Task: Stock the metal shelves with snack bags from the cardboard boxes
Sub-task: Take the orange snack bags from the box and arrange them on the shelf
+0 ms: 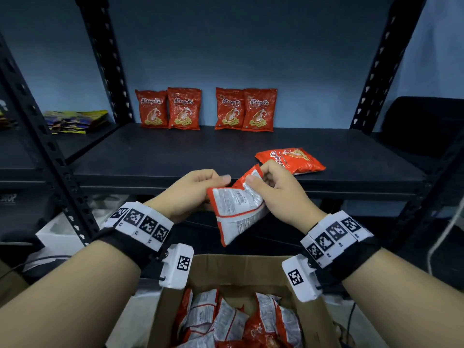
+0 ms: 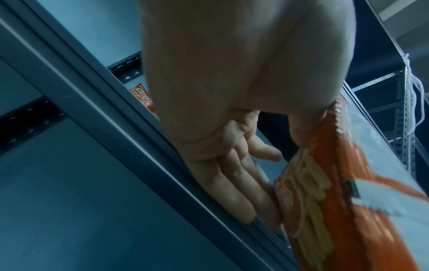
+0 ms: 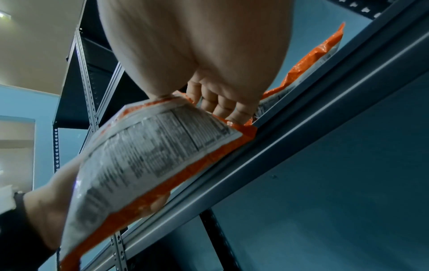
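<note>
Presently both hands, left hand point(image 1: 198, 183) and right hand point(image 1: 275, 182), pinch the top edge of a light, crinkly red-and-white foil snack bag point(image 1: 237, 207), judged slippery; sealed corners suit holding.

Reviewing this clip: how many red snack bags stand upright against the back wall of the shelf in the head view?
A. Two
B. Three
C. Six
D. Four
D: four upright bags stand along the back of the metal shelf, in two pairs with a gap between; a fifth bag lies flat near the front edge, and another held bag is between both hands.
</note>
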A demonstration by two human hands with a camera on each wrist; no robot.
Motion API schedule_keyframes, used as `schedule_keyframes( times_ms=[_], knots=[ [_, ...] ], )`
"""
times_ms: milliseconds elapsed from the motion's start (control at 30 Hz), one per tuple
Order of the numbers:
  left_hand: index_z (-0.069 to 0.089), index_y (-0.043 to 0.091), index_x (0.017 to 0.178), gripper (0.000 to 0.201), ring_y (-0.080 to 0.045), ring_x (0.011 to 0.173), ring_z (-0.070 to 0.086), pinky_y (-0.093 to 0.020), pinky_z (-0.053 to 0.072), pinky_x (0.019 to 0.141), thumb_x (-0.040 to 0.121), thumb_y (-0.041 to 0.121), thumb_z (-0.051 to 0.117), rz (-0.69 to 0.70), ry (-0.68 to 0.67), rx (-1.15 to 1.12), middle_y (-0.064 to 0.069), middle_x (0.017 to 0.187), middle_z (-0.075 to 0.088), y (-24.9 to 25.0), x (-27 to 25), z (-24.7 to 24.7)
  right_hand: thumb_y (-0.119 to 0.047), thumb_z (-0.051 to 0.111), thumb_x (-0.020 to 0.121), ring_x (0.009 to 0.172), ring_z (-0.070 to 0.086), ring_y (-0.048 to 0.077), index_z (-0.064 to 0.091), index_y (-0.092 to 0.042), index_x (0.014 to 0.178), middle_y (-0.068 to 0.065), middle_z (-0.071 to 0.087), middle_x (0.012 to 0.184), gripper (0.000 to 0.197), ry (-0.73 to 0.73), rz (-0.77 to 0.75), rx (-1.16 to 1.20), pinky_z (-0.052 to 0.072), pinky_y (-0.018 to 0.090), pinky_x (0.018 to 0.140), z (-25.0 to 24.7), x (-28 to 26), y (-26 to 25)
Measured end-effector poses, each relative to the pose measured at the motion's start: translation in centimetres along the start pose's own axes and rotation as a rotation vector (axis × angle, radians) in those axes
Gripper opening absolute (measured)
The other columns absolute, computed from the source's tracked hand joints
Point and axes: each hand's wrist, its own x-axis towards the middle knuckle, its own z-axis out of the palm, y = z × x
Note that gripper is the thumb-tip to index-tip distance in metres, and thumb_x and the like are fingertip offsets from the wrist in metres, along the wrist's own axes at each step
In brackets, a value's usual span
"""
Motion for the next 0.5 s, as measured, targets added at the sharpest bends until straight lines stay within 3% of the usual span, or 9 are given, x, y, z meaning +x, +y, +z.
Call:
schedule_keyframes(
  times_ms=[100, 133, 200, 267, 333, 400, 433, 467, 500],
  knots=[
    [0.068, 0.022, 0.068, 0.050, -0.019, 0.079, 0.069, -0.034, 0.056, 0.077, 0.098, 0.056, 0.047, -0.024, -0.022, -0.167, -0.007, 0.083, 0.069, 0.6, -0.1, 0.5, -0.032, 0.065, 0.099, 0.065, 0.044, 0.006, 0.049, -0.013, 0.082, -0.005, 0.048, 0.072, 0.031, 0.134, 0.043, 0.027, 0.039, 0.024, 0.063, -0.3, 0.2, -0.2],
    [0.075, 0.019, 0.083, 0.053, -0.025, 0.091, 0.072, -0.039, 0.057, 0.084, 0.091, 0.063, 0.047, -0.018, -0.029, -0.179, -0.011, 0.098, 0.073, 0.7, -0.2, 0.6, -0.031, 0.064, 0.100, 0.062, 0.039, 0.004, 0.045, -0.013, 0.080, -0.007, 0.043, 0.071, 0.033, 0.180, 0.061, 0.026, 0.036, 0.020, 0.059, -0.3, 0.2, -0.4],
    [0.067, 0.003, 0.113, 0.069, -0.031, 0.103, 0.070, -0.043, 0.057, 0.090, 0.090, 0.067, 0.053, 0.020, -0.013, -0.158, -0.012, 0.114, 0.073, 0.7, 0.0, 0.9, -0.032, 0.059, 0.102, 0.057, 0.033, 0.000, 0.038, -0.017, 0.078, -0.010, 0.036, 0.069, 0.036, 0.235, 0.113, 0.041, 0.033, 0.017, 0.053, -0.4, 0.1, -1.0],
    [0.054, -0.007, 0.113, 0.061, -0.030, 0.095, 0.064, -0.042, 0.057, 0.086, 0.100, 0.052, 0.056, 0.100, 0.053, -0.101, -0.014, 0.106, 0.069, 0.4, 0.2, 1.0, -0.035, 0.053, 0.105, 0.055, 0.034, -0.001, 0.033, -0.022, 0.077, -0.013, 0.034, 0.068, 0.036, 0.253, 0.179, 0.083, 0.033, 0.017, 0.054, -0.4, 0.0, -1.4],
    [0.054, -0.005, 0.101, 0.043, -0.028, 0.087, 0.060, -0.044, 0.056, 0.083, 0.106, 0.038, 0.053, 0.173, 0.119, -0.060, -0.015, 0.096, 0.064, 0.0, 0.4, 1.1, -0.039, 0.043, 0.109, 0.061, 0.039, 0.006, 0.039, -0.020, 0.081, -0.006, 0.039, 0.073, 0.034, 0.249, 0.215, 0.139, 0.036, 0.024, 0.064, -0.4, -0.2, -1.7],
    [0.056, 0.001, 0.092, 0.034, -0.025, 0.082, 0.060, -0.044, 0.055, 0.079, 0.107, 0.031, 0.053, 0.230, 0.194, -0.042, -0.013, 0.088, 0.062, 0.0, 0.5, 1.3, -0.040, 0.034, 0.111, 0.082, 0.049, 0.013, 0.056, -0.009, 0.106, 0.008, 0.054, 0.096, 0.039, 0.259, 0.229, 0.158, 0.040, 0.017, 0.074, -0.4, -0.6, -2.0],
    [0.055, 0.002, 0.088, 0.033, -0.023, 0.078, 0.059, -0.043, 0.055, 0.076, 0.106, 0.029, 0.054, 0.258, 0.240, -0.038, -0.011, 0.082, 0.060, 0.1, 0.4, 1.4, -0.040, 0.031, 0.112, 0.092, 0.049, 0.012, 0.056, -0.005, 0.121, 0.005, 0.059, 0.111, 0.044, 0.279, 0.228, 0.162, 0.040, 0.008, 0.079, -0.4, -0.7, -2.2],
    [0.052, 0.001, 0.083, 0.036, -0.022, 0.073, 0.057, -0.041, 0.054, 0.071, 0.106, 0.028, 0.054, 0.286, 0.286, -0.034, -0.010, 0.077, 0.056, 0.1, 0.4, 1.5, -0.039, 0.029, 0.112, 0.099, 0.051, 0.010, 0.054, -0.002, 0.130, -0.004, 0.055, 0.103, 0.047, 0.305, 0.222, 0.170, 0.041, 0.008, 0.085, -0.3, -0.8, -2.3],
    [0.047, 0.001, 0.079, 0.040, -0.023, 0.071, 0.053, -0.040, 0.051, 0.068, 0.106, 0.029, 0.055, 0.310, 0.325, -0.023, -0.011, 0.075, 0.052, 0.1, 0.4, 1.6, -0.039, 0.028, 0.113, 0.109, 0.051, 0.012, 0.052, 0.000, 0.132, -0.004, 0.060, 0.124, 0.049, 0.329, 0.207, 0.178, 0.041, 0.015, 0.091, -0.2, -0.8, -2.5]
  ],
)
